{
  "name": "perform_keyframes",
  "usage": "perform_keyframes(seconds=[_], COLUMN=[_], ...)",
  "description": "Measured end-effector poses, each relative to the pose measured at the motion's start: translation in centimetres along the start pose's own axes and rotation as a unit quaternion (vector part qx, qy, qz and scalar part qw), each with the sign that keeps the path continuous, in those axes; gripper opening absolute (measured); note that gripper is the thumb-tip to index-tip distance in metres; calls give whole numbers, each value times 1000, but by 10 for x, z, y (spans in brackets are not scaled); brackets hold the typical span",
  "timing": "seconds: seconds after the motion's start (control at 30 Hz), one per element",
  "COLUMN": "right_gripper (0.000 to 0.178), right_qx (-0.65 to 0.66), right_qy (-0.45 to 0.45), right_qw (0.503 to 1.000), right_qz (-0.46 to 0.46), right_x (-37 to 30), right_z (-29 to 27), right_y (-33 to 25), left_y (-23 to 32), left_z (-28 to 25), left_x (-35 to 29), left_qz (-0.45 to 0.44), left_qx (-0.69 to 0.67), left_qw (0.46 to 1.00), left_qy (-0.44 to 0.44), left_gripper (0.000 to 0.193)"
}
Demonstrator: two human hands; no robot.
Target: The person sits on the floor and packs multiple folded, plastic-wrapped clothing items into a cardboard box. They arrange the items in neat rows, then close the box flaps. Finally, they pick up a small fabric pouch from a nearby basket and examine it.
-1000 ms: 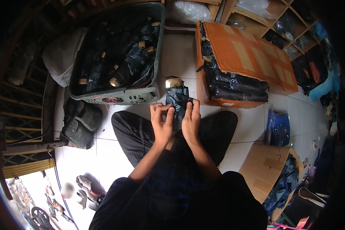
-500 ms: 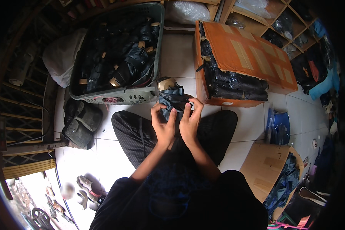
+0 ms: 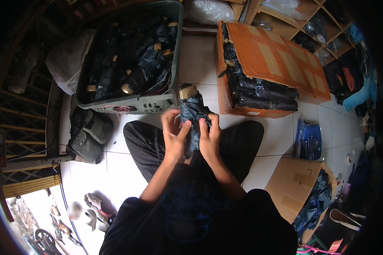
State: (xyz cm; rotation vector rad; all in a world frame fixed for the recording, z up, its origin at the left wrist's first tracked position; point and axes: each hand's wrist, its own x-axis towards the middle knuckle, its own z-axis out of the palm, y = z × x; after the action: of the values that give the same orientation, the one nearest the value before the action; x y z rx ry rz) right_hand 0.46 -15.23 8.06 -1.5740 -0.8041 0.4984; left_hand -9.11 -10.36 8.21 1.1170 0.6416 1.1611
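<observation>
Between my hands is a folding umbrella [image 3: 192,111] with dark blue-grey cloth and a tan handle end pointing away from me. My left hand [image 3: 174,131] grips the bunched cloth on its left side, thumb on top. Pinching the folds from the right is my right hand [image 3: 209,135], its thumb close to the left one. The lower part of the cloth hangs between my wrists over my lap. Beyond it on the left, a grey-green basket [image 3: 134,107] holds several similar dark umbrellas with tan handles.
An orange-brown carton [image 3: 281,55] packed with dark wrapped bundles stands at the far right. Closer on the right, an open cardboard box [image 3: 291,182] holds dark blue cloth, near a blue packet [image 3: 309,140]. A grey bag [image 3: 89,131] lies at left, with sandals [image 3: 95,204] nearer.
The umbrella stands more upright and shows more of its length below my fingers. My left hand has shifted slightly left, its fingers less wrapped around the cloth.
</observation>
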Motion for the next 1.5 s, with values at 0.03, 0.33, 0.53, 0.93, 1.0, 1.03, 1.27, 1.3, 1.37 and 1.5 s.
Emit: perform_keyframes(seconds=[0.03,0.33,0.53,0.93,1.0,1.03,1.27,1.3,1.37,1.5], right_gripper=[21,21,28,7,10,12,14,14,12,18], right_qx=[0,-235,-121,168,201,161,-149,-149,-146,62], right_qy=[1,-37,7,-171,-198,-196,-231,-242,-270,-315], right_qw=[1000,952,979,957,935,946,940,938,930,946], right_qz=[-13,-190,-166,164,215,202,-201,-198,-200,37], right_x=[0,7,-7,-23,-13,-10,11,14,20,15], right_z=[1,-1,-21,-45,-56,-60,-74,-75,-79,-74], right_y=[0,-9,-25,-13,-10,-14,-22,-22,-20,-1], left_y=[-3,-4,-1,-16,-15,-14,-25,-26,-30,-35], left_z=[-3,-27,-26,-27,-30,-29,-52,-54,-60,-61], left_x=[0,-1,-4,-12,-12,-13,-19,-22,-30,-42], left_qz=[-51,-353,-348,-254,-249,-253,-262,-265,-300,-360], left_qx=[-107,-226,-235,-116,-106,-113,-127,-128,-147,-278], left_qw=[993,907,907,960,963,961,957,956,943,889], left_qy=[1,-29,4,19,13,22,5,5,0,-42], left_gripper=[60,56,55,46,47,49,58,60,66,78])
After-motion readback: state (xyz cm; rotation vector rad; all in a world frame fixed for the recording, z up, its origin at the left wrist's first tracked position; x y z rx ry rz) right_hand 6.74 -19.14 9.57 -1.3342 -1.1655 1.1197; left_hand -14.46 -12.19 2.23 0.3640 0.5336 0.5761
